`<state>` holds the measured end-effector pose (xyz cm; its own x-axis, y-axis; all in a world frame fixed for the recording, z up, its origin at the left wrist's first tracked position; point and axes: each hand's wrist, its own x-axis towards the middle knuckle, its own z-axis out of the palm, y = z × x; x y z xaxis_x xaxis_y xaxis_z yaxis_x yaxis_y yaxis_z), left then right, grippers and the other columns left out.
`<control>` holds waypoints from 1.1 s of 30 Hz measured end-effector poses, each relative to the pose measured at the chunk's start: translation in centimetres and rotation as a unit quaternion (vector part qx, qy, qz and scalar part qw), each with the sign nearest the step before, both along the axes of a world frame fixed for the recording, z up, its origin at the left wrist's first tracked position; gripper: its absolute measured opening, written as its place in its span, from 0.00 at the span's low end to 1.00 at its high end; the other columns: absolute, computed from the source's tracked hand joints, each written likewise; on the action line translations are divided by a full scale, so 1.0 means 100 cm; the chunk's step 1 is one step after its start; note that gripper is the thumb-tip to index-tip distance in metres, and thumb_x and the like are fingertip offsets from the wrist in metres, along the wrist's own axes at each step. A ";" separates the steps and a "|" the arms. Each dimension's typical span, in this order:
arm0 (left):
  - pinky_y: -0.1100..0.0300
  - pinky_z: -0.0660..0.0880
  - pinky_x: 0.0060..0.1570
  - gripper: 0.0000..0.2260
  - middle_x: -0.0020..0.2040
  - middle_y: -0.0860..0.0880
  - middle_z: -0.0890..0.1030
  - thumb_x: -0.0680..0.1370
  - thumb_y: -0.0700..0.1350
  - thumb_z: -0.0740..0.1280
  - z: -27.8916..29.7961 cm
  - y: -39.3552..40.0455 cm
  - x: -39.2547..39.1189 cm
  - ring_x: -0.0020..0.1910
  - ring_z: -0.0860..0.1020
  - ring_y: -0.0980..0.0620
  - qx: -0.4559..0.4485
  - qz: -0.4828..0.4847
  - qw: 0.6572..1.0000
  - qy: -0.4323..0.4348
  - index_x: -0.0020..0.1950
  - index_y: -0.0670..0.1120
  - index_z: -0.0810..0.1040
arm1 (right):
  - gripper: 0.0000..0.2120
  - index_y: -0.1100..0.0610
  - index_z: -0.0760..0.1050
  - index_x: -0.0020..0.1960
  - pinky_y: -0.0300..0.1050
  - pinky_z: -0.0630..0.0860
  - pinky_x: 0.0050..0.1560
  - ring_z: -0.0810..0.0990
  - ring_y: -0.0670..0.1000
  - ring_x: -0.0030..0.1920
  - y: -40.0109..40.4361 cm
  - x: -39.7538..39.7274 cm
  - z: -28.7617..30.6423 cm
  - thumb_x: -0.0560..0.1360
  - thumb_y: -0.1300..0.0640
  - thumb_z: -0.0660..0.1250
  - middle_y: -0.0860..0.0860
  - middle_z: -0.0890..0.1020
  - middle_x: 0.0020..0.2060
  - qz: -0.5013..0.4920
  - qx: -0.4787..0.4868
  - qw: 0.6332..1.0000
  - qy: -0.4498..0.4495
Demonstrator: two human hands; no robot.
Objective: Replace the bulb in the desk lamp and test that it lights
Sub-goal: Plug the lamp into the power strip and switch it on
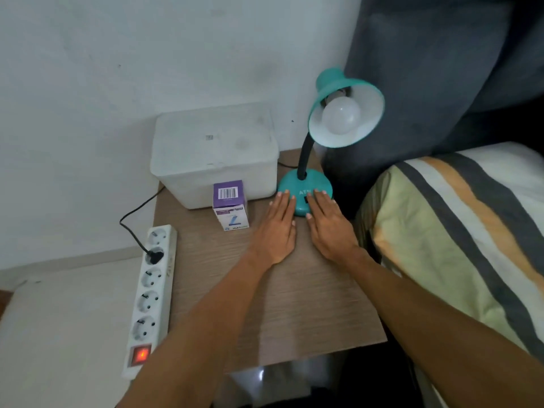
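A white power strip (153,293) hangs off the wood-grain worktop's (294,313) left edge, its red switch glowing. At the back edge sit a lidded white bin (215,154), a purple bulb box (230,205), then the teal desk lamp (306,189), marked "ATN", bulb (341,116) unlit. Left hand (276,228) and right hand (326,225) lie flat, fingers extended, fingertips on its base.

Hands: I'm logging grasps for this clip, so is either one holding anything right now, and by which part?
Nothing is held. Both the left hand and right hand lie flat and open on the table, fingertips against the lamp base.
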<state>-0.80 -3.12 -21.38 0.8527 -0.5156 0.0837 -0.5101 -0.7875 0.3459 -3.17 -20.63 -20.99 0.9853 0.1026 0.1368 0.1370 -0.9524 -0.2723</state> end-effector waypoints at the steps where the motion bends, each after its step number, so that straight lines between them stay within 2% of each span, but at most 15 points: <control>1: 0.48 0.48 0.83 0.29 0.85 0.42 0.46 0.86 0.49 0.52 -0.003 0.000 0.001 0.83 0.42 0.48 0.000 0.001 1.000 -0.006 0.84 0.43 0.45 | 0.27 0.59 0.56 0.80 0.58 0.59 0.76 0.57 0.56 0.79 -0.001 0.000 -0.005 0.83 0.50 0.48 0.59 0.62 0.77 0.002 0.000 1.000 -0.005; 3: 0.51 0.47 0.82 0.29 0.85 0.42 0.47 0.86 0.49 0.52 -0.008 0.001 0.001 0.84 0.44 0.48 -0.013 0.005 1.000 -0.019 0.84 0.42 0.47 | 0.27 0.59 0.55 0.80 0.56 0.57 0.77 0.56 0.55 0.79 -0.002 -0.001 -0.011 0.83 0.50 0.50 0.58 0.61 0.78 0.000 0.010 1.000 -0.019; 5: 0.53 0.45 0.81 0.28 0.85 0.42 0.49 0.87 0.50 0.52 -0.011 0.000 0.002 0.83 0.46 0.49 -0.026 0.007 0.999 -0.017 0.84 0.42 0.49 | 0.26 0.60 0.59 0.79 0.56 0.57 0.78 0.58 0.56 0.79 0.000 0.000 -0.012 0.83 0.51 0.51 0.59 0.63 0.77 -0.004 0.024 0.999 -0.033; 10: 0.49 0.49 0.82 0.27 0.84 0.42 0.52 0.87 0.51 0.51 -0.012 -0.002 0.003 0.84 0.47 0.47 -0.038 0.013 0.999 0.008 0.84 0.41 0.52 | 0.25 0.63 0.67 0.74 0.57 0.60 0.76 0.65 0.62 0.75 0.001 0.000 -0.015 0.82 0.52 0.53 0.63 0.69 0.73 -0.001 0.048 0.997 -0.055; 16: 0.52 0.46 0.83 0.27 0.85 0.45 0.49 0.88 0.52 0.50 -0.009 -0.003 0.001 0.84 0.44 0.51 -0.038 0.024 0.999 0.016 0.84 0.43 0.50 | 0.26 0.63 0.64 0.76 0.56 0.58 0.77 0.62 0.61 0.77 0.001 0.000 -0.014 0.82 0.51 0.53 0.63 0.67 0.74 0.001 0.037 0.998 -0.058; 21: 0.55 0.43 0.82 0.27 0.85 0.44 0.49 0.88 0.52 0.50 -0.008 -0.005 0.001 0.84 0.44 0.50 -0.035 0.025 0.999 0.012 0.84 0.43 0.51 | 0.26 0.62 0.63 0.77 0.55 0.56 0.78 0.60 0.60 0.77 -0.001 0.001 -0.016 0.83 0.51 0.54 0.62 0.66 0.75 0.003 0.038 0.997 -0.062; 33: 0.50 0.48 0.83 0.27 0.85 0.44 0.49 0.88 0.53 0.48 -0.010 -0.006 0.001 0.84 0.45 0.49 -0.031 0.022 0.999 0.017 0.84 0.43 0.50 | 0.26 0.62 0.63 0.77 0.57 0.59 0.77 0.61 0.59 0.77 -0.002 0.002 -0.018 0.83 0.51 0.55 0.61 0.66 0.75 0.014 0.042 0.997 -0.065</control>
<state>-0.67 -3.70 -22.38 0.8773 -0.4725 0.0841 -0.4625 -0.7855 0.4113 -2.97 -20.83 -22.81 0.9558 0.1116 0.2720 0.2016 -0.9223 -0.3298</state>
